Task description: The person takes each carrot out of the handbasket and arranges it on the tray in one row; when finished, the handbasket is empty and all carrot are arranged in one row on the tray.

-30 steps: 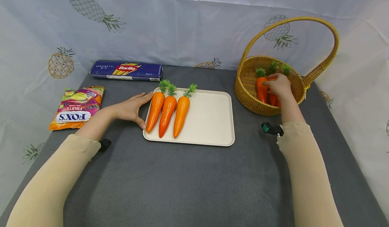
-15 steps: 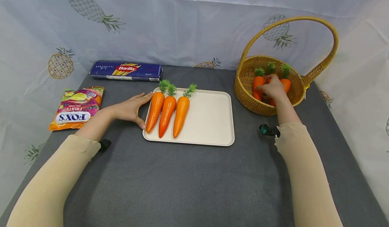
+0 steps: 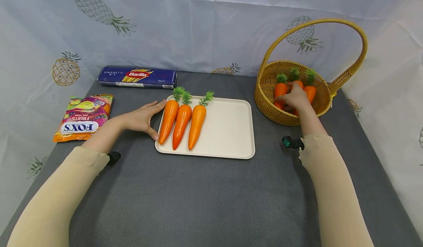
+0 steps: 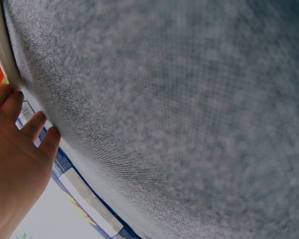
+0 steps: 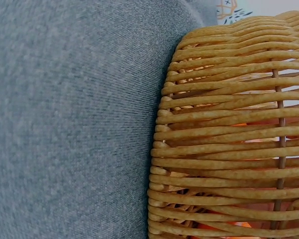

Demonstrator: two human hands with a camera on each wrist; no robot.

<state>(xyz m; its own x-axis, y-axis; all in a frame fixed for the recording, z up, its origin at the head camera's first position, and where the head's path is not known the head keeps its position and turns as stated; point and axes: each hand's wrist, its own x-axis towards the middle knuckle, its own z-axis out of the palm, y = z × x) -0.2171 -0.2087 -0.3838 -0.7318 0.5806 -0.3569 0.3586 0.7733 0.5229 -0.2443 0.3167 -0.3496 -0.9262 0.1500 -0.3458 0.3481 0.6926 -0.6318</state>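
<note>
Bright, even light fills the room around the tray (image 3: 228, 129). Its carrots (image 3: 181, 127) carry small glints; faint shadows fall beside both sleeves (image 3: 56, 193) nearer than it. In the left wrist view, the table (image 4: 159, 99) looks soft and grainy, darkening away from the tray.

Left arm (image 3: 56, 193) and right arm (image 3: 330, 181) outstretched — left fingers (image 3: 158, 108) spread — right fingers (image 3: 295, 89) downturned, thumb (image 3: 282, 98) apart

Three carrots (image 3: 182, 126) lie on the tray (image 3: 228, 129), left of the basket (image 3: 275, 116) (more inside).
</note>
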